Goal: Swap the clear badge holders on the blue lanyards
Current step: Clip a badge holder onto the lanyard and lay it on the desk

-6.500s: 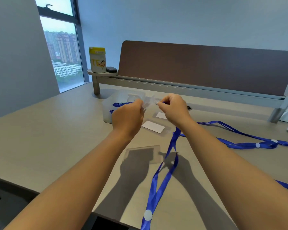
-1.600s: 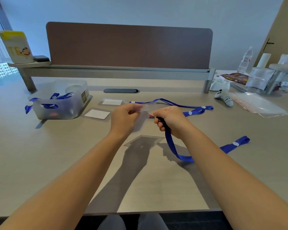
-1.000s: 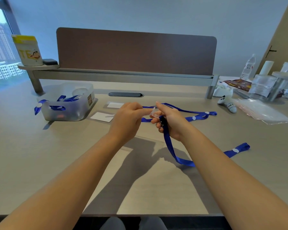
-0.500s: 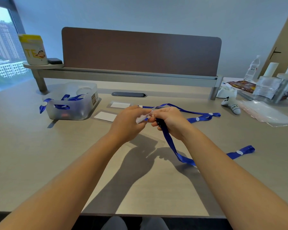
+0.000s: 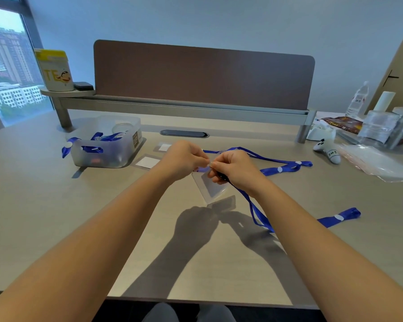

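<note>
A clear badge holder (image 5: 211, 187) hangs tilted just above the desk, below my two hands. My left hand (image 5: 184, 160) pinches its top edge. My right hand (image 5: 234, 169) is closed on the clip end of a blue lanyard (image 5: 257, 212), right at the holder's top; the clip itself is hidden by my fingers. That lanyard trails down and right across the desk to a looped end (image 5: 342, 216). A second blue lanyard (image 5: 282, 165) lies flat behind my right hand. Two more clear holders with white cards (image 5: 147, 162) (image 5: 164, 147) lie near the bin.
A clear plastic bin (image 5: 107, 145) with more blue lanyards stands at the left. A brown divider panel (image 5: 203, 75) on a grey rail crosses the back. A white controller (image 5: 328, 151), plastic bags (image 5: 377, 163) and bottles crowd the right.
The clear holder, held flat and edge-on between my hands half a second ago, now hangs down below them, facing me. Both hands stay together at its top.
</note>
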Demonstrator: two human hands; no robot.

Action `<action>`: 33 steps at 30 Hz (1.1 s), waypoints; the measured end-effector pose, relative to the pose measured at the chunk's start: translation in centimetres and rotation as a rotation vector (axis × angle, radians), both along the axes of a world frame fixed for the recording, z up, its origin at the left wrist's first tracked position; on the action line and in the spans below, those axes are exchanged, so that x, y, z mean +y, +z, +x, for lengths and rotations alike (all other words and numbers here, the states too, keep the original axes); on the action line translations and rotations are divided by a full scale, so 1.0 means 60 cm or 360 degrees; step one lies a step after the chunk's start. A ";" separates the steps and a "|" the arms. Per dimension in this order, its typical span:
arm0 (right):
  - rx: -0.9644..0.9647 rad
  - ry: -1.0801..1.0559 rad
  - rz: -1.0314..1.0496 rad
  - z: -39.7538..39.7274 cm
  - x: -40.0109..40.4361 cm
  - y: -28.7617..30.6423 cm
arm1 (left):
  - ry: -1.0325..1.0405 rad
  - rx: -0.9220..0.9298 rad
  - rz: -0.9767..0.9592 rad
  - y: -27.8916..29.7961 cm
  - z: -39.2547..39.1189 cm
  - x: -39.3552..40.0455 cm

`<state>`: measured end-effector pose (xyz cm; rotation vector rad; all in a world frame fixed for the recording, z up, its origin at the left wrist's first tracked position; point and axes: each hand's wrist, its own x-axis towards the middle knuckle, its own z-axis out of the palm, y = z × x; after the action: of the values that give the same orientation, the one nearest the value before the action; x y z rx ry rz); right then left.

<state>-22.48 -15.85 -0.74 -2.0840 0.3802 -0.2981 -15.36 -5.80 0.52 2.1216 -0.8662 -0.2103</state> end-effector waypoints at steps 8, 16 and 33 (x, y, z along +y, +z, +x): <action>-0.0065 0.0019 -0.0136 0.005 0.009 -0.002 | -0.0062 -0.0221 0.0192 0.015 0.002 0.009; -0.0253 0.0013 -0.0174 0.012 0.016 -0.006 | -0.0012 -0.0387 0.0099 0.009 0.011 0.014; -0.0148 0.0117 0.0497 0.022 -0.004 0.002 | 0.0189 0.2101 -0.0915 -0.079 0.033 0.049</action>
<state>-21.18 -16.10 -0.62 -1.7668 0.2742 -0.2723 -13.38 -2.86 -4.21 1.0801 0.0273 -1.0061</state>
